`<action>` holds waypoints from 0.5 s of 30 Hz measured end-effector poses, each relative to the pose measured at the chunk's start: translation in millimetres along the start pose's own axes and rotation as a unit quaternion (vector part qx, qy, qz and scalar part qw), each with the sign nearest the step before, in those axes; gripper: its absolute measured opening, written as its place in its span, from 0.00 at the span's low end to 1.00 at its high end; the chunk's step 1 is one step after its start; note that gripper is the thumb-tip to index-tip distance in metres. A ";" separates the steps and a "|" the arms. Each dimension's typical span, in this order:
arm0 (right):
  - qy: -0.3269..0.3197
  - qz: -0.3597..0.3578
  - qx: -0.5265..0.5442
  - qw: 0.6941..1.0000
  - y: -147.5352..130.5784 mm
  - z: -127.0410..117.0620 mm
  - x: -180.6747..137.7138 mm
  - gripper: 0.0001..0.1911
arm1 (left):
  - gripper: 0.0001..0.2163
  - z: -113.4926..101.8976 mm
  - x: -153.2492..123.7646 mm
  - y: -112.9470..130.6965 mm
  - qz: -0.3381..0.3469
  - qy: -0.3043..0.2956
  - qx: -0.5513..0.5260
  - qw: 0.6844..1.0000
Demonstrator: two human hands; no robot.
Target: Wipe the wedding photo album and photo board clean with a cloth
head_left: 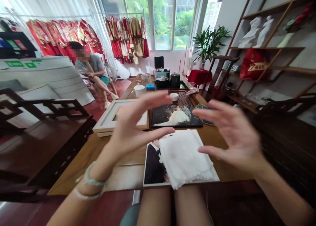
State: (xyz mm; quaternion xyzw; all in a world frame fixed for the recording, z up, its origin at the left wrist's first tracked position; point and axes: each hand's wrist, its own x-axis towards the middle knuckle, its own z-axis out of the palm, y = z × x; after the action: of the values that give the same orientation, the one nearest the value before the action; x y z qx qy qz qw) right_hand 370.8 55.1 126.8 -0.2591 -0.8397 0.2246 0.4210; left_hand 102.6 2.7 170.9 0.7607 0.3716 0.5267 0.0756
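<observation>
My left hand [138, 124] and my right hand [232, 133] hover above the wooden table [123, 173], palms facing each other, fingers spread, nothing in them. Below and between them a folded white cloth [184, 158] lies on a large photo print [154, 166] at the table's near edge. A darker wedding photo [176, 115] lies just behind it. A white picture frame [111, 117] sits behind my left hand. My wrist wears a pale green bracelet.
Farther along the table stand a white teapot [138, 89], a small cup [174, 96], a kettle [175, 79] and a phone [206, 110]. A person sits at the back left by racks of red garments. Dark wooden chairs flank the table; shelves stand at the right.
</observation>
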 end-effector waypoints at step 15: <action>-0.315 -0.056 -0.182 0.930 28.7 54.9 -58.1 0.42 | 0.12 49.6 -133.5 -82.0 -0.256 -0.006 0.143 0.956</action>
State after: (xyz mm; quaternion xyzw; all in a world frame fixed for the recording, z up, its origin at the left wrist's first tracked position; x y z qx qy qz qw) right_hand 362.3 32.1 45.5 -0.2001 -0.9687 0.1140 0.0922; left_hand 82.8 -11.3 8.4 0.6464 0.6248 0.4264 0.1000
